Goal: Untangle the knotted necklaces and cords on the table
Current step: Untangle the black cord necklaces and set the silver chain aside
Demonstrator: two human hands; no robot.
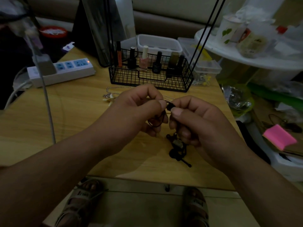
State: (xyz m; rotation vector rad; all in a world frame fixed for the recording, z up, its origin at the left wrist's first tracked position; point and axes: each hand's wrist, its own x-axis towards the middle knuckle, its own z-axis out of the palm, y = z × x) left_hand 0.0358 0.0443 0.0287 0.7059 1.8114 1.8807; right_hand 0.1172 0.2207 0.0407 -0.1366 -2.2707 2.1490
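Both hands are raised just above a light wooden table (pixel 82 122) and meet near its middle. The left hand (pixel 139 108) and the right hand (pixel 201 122) each pinch a thin black cord (pixel 169 106) between thumb and forefinger. The thumb tips (pixel 163 104) almost touch, and a small dark knot of the cord sits in the narrow gap between them. The other fingers of both hands are curled inward. From the pinch, a loop of the cord runs down behind the left thumb and shows beneath that hand's curled fingers. Another part drops past the right hand's lower fingers into a dark knotted bundle with a dull greenish bead (pixel 177 148). This bundle rests on the table just beside that hand, and one stubby cord end sticks out towards the near edge. A silver chain necklace with a pale pendant (pixel 109 95) lies on the table beyond the left hand, apart from the fingers. Part of the chain passes behind the hands. Further back stands a black wire basket (pixel 150 79) holding upright nail polish bottles (pixel 144 61). A white power strip with blue sockets (pixel 65 71) lies to its left.
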